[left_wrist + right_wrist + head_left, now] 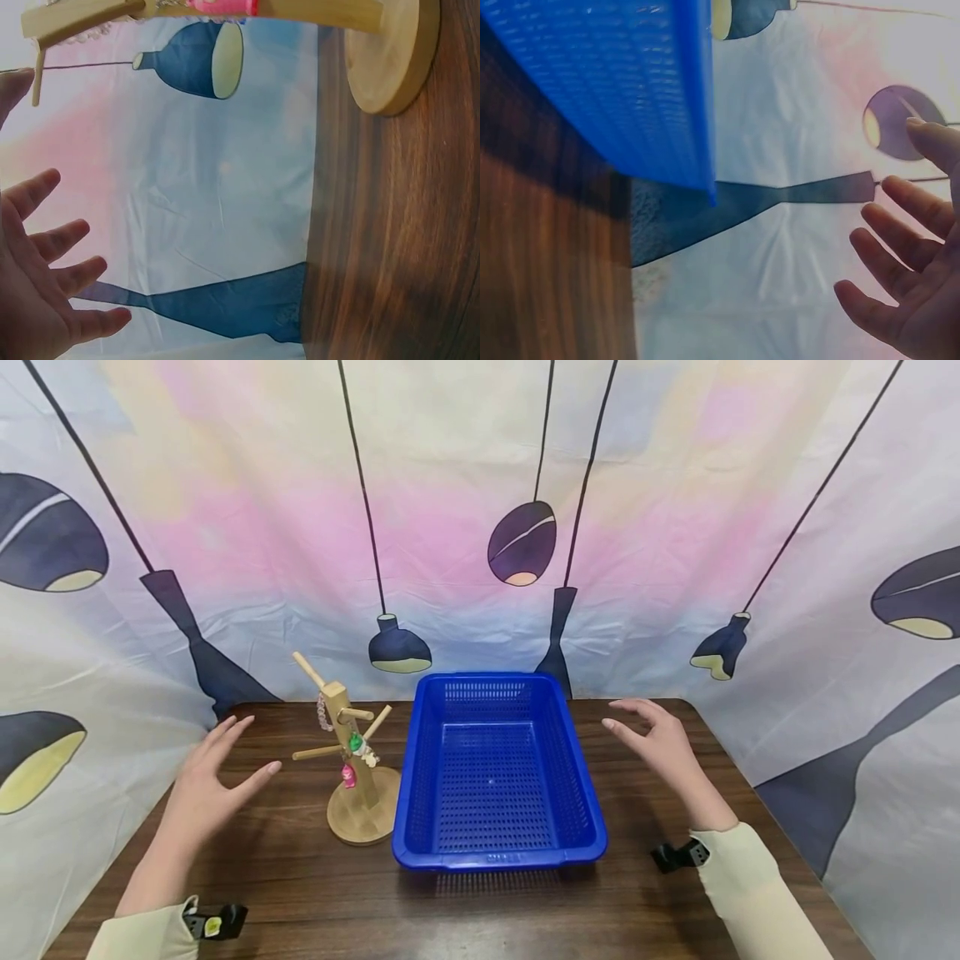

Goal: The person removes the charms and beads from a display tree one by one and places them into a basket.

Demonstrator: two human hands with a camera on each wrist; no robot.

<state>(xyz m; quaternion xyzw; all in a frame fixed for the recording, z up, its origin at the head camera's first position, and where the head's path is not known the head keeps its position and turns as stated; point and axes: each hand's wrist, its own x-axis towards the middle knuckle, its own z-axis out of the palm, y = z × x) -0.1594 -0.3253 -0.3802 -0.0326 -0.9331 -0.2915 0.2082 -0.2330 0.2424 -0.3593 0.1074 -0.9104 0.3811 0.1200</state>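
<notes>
My left hand [206, 789] hovers left of a wooden peg stand [358, 785], its fingers spread and nothing in them. From the stand's pegs hang a pink beaded bracelet [324, 713], a green charm [356, 742], a pink charm [348, 776] and a pale charm [369, 758]. Beside the stand sits a blue plastic basket [498, 860] with perforated walls and nothing inside. To the basket's right, my right hand [663, 747] is held in the air, fingers loosely extended and apart from it. In the left wrist view the stand's round base [394, 60] rests on the table.
The dark wooden table [315, 910] carries the stand and basket. A cloth backdrop [465, 468] printed with hanging lamps surrounds its back and sides, close behind the basket's far rim. Each wrist wears a black strap [678, 856].
</notes>
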